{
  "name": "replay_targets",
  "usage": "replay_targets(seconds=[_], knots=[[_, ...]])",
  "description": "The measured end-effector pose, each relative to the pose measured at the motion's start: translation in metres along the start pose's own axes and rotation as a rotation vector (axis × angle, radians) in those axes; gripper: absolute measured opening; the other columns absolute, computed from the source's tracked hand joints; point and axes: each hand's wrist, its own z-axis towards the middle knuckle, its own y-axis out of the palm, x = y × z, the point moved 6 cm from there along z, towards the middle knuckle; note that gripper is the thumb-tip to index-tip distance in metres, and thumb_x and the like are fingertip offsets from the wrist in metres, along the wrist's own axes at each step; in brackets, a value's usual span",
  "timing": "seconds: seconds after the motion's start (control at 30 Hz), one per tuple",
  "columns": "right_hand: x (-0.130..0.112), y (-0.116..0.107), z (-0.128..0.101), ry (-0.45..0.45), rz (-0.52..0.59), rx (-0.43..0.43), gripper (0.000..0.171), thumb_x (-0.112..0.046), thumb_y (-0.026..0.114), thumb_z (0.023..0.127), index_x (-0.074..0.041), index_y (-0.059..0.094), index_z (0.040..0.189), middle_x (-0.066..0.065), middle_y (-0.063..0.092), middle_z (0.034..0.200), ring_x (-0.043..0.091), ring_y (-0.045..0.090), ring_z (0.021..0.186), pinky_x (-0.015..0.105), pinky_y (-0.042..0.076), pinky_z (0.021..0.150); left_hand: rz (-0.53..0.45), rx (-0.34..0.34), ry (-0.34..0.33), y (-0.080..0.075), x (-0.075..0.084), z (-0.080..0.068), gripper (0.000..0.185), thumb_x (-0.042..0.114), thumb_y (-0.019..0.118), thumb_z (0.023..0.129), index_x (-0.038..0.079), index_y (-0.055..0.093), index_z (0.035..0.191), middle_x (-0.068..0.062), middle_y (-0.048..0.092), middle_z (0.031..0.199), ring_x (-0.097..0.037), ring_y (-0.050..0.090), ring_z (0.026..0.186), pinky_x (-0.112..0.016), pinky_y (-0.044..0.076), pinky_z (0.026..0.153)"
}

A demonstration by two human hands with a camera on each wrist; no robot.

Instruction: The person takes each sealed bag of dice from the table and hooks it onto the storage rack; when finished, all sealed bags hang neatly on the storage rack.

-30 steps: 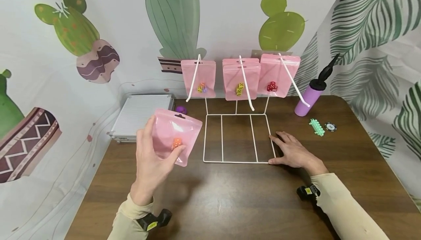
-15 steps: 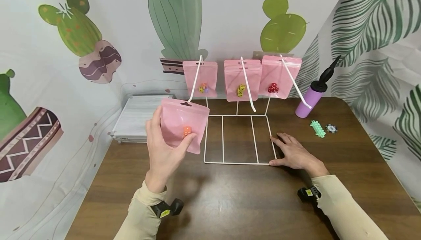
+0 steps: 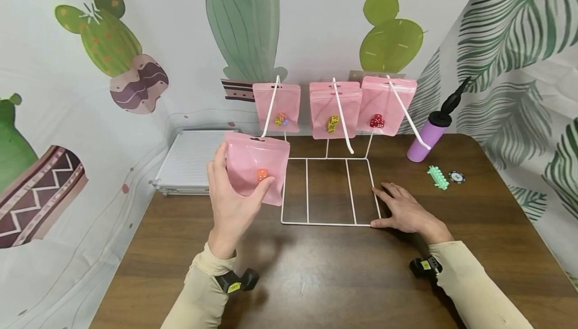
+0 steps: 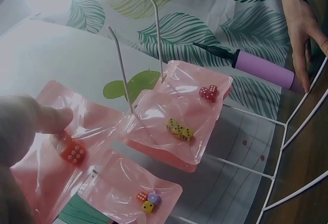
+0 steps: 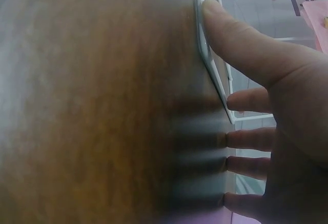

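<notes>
Pink, glossy plastic pouch [image 3: 256,167] with one orange die inside hung above the table's left half, pinched low by the left hand [image 3: 235,196]; light, limp and slick, best gripped at its stiffer top seam. Right hand [image 3: 403,209] lay flat, fingers straight, against the white wire rack [image 3: 327,191].

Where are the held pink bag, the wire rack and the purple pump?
held pink bag [image 3: 253,161], head view, upper middle of the bag's face
wire rack [image 3: 327,224], head view, front bar of the base
purple pump [image 3: 422,141], head view, middle of the barrel
</notes>
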Motion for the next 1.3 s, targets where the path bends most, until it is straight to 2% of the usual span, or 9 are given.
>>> replay_targets(seconds=[0.2,0.43,0.9,1.1,1.3], knots=[[-0.001,0.0,-0.001,-0.003,0.001,0.001,0.096,-0.061,0.07,0.079,-0.001,0.038,0.147,0.032,0.031,0.149,0.053,0.023,0.137,0.067,0.023,0.108,0.005,0.0,0.003,0.002,0.002,0.001,0.104,0.028,0.091,0.063,0.011,0.036,0.149,-0.02,0.051,0.119,-0.03,0.047,0.106,-0.037,0.039,0.086],[0.0,-0.001,0.0,-0.005,0.003,0.002,0.096,-0.06,0.07,0.079,-0.001,0.038,0.147,0.033,0.031,0.148,0.053,0.023,0.136,0.067,0.023,0.108,-0.003,-0.022,-0.008,0.005,0.002,0.0,0.104,0.031,0.091,0.064,0.014,0.035,0.15,-0.018,0.051,0.119,-0.028,0.047,0.105,-0.036,0.039,0.082],[0.002,0.0,0.0,-0.011,-0.003,0.005,0.096,-0.062,0.069,0.079,-0.001,0.039,0.147,0.033,0.031,0.148,0.053,0.024,0.136,0.067,0.023,0.108,0.0,-0.029,-0.021,0.013,-0.003,0.0,0.103,0.031,0.09,0.064,0.015,0.036,0.15,-0.018,0.051,0.119,-0.028,0.048,0.106,-0.036,0.039,0.084],[0.001,0.001,0.0,-0.006,-0.004,-0.002,0.097,-0.064,0.068,0.078,-0.002,0.038,0.147,0.032,0.03,0.149,0.053,0.023,0.137,0.067,0.023,0.108,0.002,-0.018,-0.051,0.022,-0.012,0.002,0.103,0.029,0.09,0.064,0.018,0.035,0.15,-0.017,0.05,0.121,-0.027,0.048,0.108,-0.039,0.04,0.085],[0.003,0.001,-0.001,0.0,-0.005,-0.001,0.097,-0.063,0.069,0.078,-0.002,0.038,0.147,0.032,0.03,0.149,0.053,0.023,0.137,0.067,0.022,0.109,-0.009,0.008,-0.035,0.045,-0.024,0.016,0.1,0.03,0.088,0.068,0.015,0.034,0.149,-0.019,0.049,0.118,-0.029,0.048,0.108,-0.043,0.042,0.086]])
